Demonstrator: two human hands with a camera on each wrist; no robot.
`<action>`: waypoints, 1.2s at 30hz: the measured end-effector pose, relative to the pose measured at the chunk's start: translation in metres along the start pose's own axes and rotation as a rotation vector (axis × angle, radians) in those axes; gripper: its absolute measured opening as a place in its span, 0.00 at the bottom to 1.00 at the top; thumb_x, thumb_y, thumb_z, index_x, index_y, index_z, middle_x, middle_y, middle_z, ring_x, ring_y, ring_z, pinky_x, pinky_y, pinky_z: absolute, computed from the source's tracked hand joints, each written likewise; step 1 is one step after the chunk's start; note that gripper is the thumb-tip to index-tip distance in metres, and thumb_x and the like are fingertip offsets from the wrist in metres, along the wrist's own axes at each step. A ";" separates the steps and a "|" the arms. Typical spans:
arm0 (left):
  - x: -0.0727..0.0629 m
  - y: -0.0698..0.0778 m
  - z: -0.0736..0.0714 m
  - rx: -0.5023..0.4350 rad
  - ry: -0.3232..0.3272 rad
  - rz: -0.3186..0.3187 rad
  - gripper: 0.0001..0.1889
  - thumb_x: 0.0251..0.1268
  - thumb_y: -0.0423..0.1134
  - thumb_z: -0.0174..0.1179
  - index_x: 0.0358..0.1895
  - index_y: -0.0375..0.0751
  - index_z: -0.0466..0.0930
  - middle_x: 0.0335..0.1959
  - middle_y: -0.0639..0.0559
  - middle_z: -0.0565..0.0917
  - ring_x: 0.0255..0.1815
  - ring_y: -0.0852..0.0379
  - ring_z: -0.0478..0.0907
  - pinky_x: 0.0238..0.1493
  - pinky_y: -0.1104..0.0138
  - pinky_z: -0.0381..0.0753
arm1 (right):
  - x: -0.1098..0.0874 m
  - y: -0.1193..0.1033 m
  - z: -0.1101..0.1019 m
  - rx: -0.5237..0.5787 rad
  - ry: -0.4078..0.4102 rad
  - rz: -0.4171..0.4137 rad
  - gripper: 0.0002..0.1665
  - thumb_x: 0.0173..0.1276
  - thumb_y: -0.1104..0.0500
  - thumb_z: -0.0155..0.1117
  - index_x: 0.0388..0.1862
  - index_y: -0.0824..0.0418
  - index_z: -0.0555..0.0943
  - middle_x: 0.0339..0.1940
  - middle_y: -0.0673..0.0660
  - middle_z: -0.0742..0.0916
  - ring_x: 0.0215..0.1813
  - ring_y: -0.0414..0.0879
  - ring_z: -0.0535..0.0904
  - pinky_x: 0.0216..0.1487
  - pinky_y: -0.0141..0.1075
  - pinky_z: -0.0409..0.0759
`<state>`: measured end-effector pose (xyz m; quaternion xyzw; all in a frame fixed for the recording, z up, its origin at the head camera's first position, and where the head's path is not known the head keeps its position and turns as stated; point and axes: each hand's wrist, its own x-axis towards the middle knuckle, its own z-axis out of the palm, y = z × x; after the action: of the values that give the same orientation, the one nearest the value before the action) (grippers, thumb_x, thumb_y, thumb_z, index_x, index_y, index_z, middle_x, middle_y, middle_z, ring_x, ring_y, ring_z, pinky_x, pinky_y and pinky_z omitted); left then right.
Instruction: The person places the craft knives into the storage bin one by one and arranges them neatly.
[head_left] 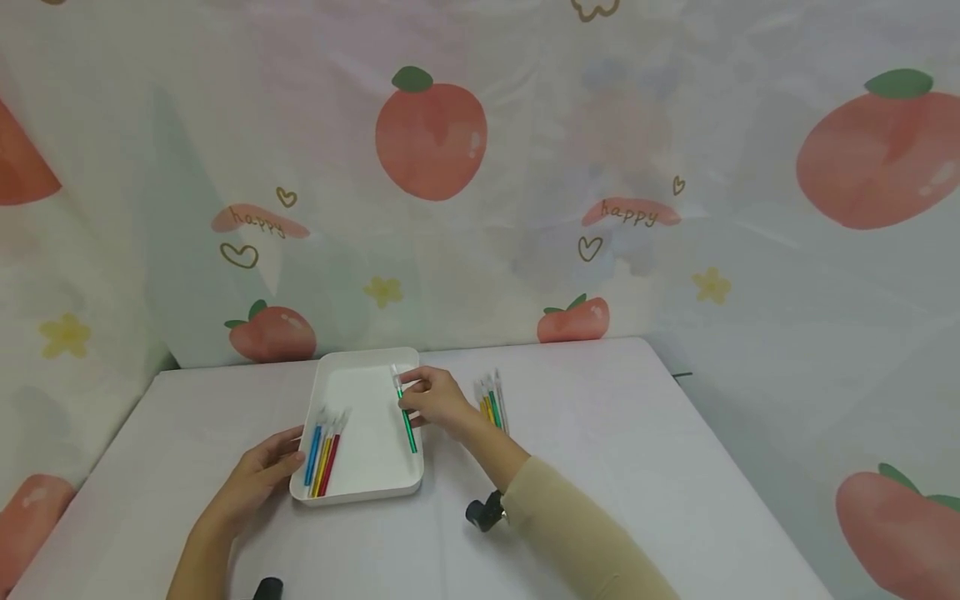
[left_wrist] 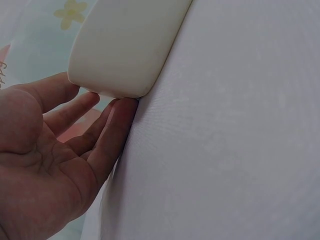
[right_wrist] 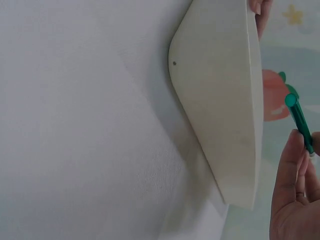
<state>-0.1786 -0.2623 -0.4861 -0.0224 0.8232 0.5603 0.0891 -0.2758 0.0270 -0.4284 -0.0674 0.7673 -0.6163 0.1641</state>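
Observation:
A white rectangular tray [head_left: 375,492] lies on the table. Along its left side sit several slim pens [head_left: 324,457] with clear caps, in blue, yellow and red. My left hand [head_left: 258,477] touches the tray's left wall; in the left wrist view its gently bent fingers [left_wrist: 117,125] meet the wall from outside. Over the tray's right side, my right hand [head_left: 435,400] pinches a green pen [head_left: 408,427] between thumb and fingers. The green pen [right_wrist: 299,117] points its coloured end towards the camera in the right wrist view, above the rim.
To the right of the tray lies another group of pens [head_left: 492,402] in yellow, green and grey, partly hidden by my right forearm. A black device [head_left: 484,512] shows by the right sleeve. A patterned curtain [head_left: 480,250] stands behind the white table [head_left: 600,467].

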 end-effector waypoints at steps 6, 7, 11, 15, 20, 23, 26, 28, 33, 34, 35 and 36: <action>-0.001 0.000 -0.001 0.003 0.004 -0.005 0.35 0.74 0.52 0.56 0.77 0.40 0.58 0.73 0.34 0.67 0.73 0.39 0.66 0.68 0.54 0.73 | 0.000 -0.001 0.012 0.020 -0.003 0.002 0.20 0.62 0.67 0.67 0.54 0.59 0.80 0.37 0.55 0.84 0.34 0.45 0.85 0.38 0.43 0.88; -0.001 0.000 0.000 -0.002 0.002 -0.004 0.35 0.74 0.52 0.56 0.77 0.40 0.58 0.73 0.34 0.67 0.73 0.39 0.66 0.67 0.54 0.74 | 0.000 -0.002 0.014 0.025 -0.004 0.001 0.21 0.62 0.67 0.68 0.54 0.59 0.80 0.37 0.55 0.84 0.34 0.45 0.85 0.37 0.42 0.88; -0.001 0.000 0.000 -0.006 0.003 -0.003 0.35 0.74 0.52 0.56 0.77 0.39 0.58 0.72 0.35 0.68 0.72 0.40 0.67 0.67 0.55 0.74 | -0.002 -0.003 0.023 0.038 -0.020 -0.005 0.21 0.61 0.67 0.67 0.54 0.59 0.80 0.37 0.55 0.84 0.34 0.45 0.86 0.38 0.43 0.88; -0.001 0.000 0.000 0.002 0.003 -0.007 0.36 0.74 0.53 0.56 0.77 0.40 0.57 0.73 0.35 0.67 0.73 0.40 0.66 0.68 0.53 0.73 | -0.003 -0.004 0.032 0.060 -0.028 -0.009 0.21 0.61 0.68 0.67 0.54 0.59 0.80 0.37 0.55 0.84 0.33 0.45 0.86 0.39 0.45 0.88; -0.001 -0.001 -0.001 -0.002 -0.001 -0.009 0.36 0.75 0.52 0.56 0.77 0.40 0.57 0.73 0.34 0.67 0.73 0.40 0.66 0.67 0.54 0.74 | -0.004 -0.002 0.044 0.093 -0.047 0.002 0.21 0.61 0.69 0.67 0.54 0.59 0.80 0.36 0.55 0.83 0.32 0.45 0.85 0.39 0.46 0.88; 0.000 -0.001 -0.001 -0.005 -0.003 -0.006 0.36 0.74 0.53 0.56 0.77 0.40 0.57 0.73 0.34 0.67 0.73 0.40 0.66 0.67 0.55 0.74 | -0.004 0.001 0.050 0.098 -0.044 0.011 0.20 0.62 0.69 0.68 0.53 0.58 0.80 0.36 0.55 0.82 0.32 0.45 0.85 0.38 0.45 0.88; 0.001 -0.002 0.000 -0.008 -0.008 -0.004 0.36 0.74 0.53 0.56 0.77 0.40 0.57 0.73 0.34 0.67 0.73 0.39 0.66 0.67 0.55 0.74 | -0.004 0.004 0.054 0.115 -0.035 0.021 0.20 0.62 0.69 0.68 0.53 0.58 0.80 0.36 0.55 0.82 0.32 0.45 0.85 0.38 0.45 0.88; 0.001 -0.001 0.000 -0.008 -0.006 -0.003 0.36 0.74 0.53 0.56 0.77 0.40 0.58 0.73 0.34 0.67 0.73 0.39 0.66 0.67 0.54 0.74 | -0.005 0.006 0.058 0.135 -0.035 0.026 0.20 0.62 0.70 0.68 0.53 0.59 0.80 0.36 0.56 0.83 0.33 0.45 0.85 0.39 0.46 0.88; 0.001 0.000 0.000 -0.001 -0.004 0.006 0.35 0.74 0.53 0.56 0.77 0.40 0.58 0.73 0.34 0.67 0.73 0.39 0.66 0.67 0.53 0.74 | -0.005 0.010 0.065 0.181 -0.023 0.036 0.21 0.62 0.71 0.66 0.54 0.59 0.79 0.37 0.56 0.83 0.34 0.45 0.85 0.41 0.48 0.88; 0.001 0.000 0.000 -0.002 -0.004 0.008 0.35 0.74 0.53 0.56 0.77 0.39 0.58 0.73 0.34 0.67 0.73 0.39 0.66 0.67 0.53 0.74 | -0.004 0.011 0.066 0.187 -0.019 0.040 0.21 0.62 0.71 0.66 0.54 0.59 0.79 0.37 0.56 0.83 0.34 0.45 0.85 0.41 0.47 0.88; 0.001 0.001 0.000 -0.001 -0.004 0.009 0.35 0.74 0.53 0.56 0.77 0.40 0.58 0.73 0.34 0.67 0.73 0.39 0.66 0.67 0.53 0.74 | -0.004 0.012 0.068 0.192 -0.014 0.043 0.21 0.62 0.71 0.66 0.54 0.59 0.79 0.37 0.55 0.83 0.34 0.45 0.85 0.41 0.47 0.88; 0.002 0.001 0.000 -0.002 -0.005 0.010 0.35 0.74 0.53 0.56 0.77 0.39 0.57 0.73 0.34 0.67 0.73 0.39 0.66 0.67 0.53 0.74 | -0.003 0.013 0.069 0.197 -0.010 0.049 0.21 0.62 0.70 0.65 0.54 0.59 0.78 0.37 0.55 0.83 0.34 0.45 0.85 0.41 0.46 0.88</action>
<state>-0.1802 -0.2617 -0.4856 -0.0168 0.8225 0.5616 0.0884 -0.2486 -0.0323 -0.4532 -0.0354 0.7036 -0.6842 0.1886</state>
